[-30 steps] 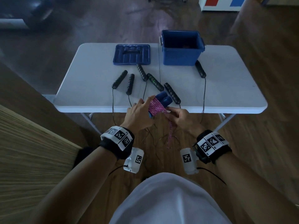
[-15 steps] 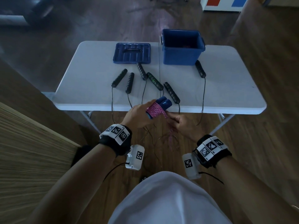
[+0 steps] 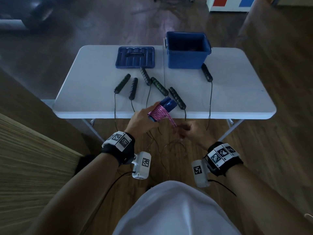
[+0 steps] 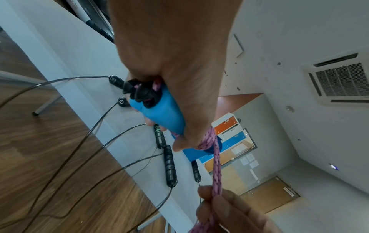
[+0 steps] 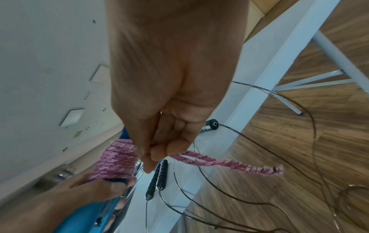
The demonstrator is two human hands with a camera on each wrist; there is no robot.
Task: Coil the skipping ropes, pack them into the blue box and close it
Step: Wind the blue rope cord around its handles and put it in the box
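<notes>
My left hand (image 3: 144, 119) grips the two blue handles (image 3: 168, 104) of a pink skipping rope (image 3: 160, 112), which is wound in several turns round them, in front of the table's near edge. My right hand (image 3: 188, 131) pinches the loose end of the pink rope (image 5: 209, 162) just right of the bundle; in the right wrist view a short looped tail hangs past the fingers (image 5: 157, 151). The open blue box (image 3: 187, 51) stands at the back of the table, its lid (image 3: 135, 56) flat beside it to the left.
Several black rope handles (image 3: 177, 97) lie on the white table (image 3: 237, 92), one (image 3: 206, 72) close to the box. Their thin dark cords (image 3: 210, 106) drop over the front edge and loop on the wooden floor. A wooden panel stands at the left.
My right hand has moved down and to the right with the pink rope end, drawing it taut. The hanging tail has become shorter as more turns lie on the handles.
</notes>
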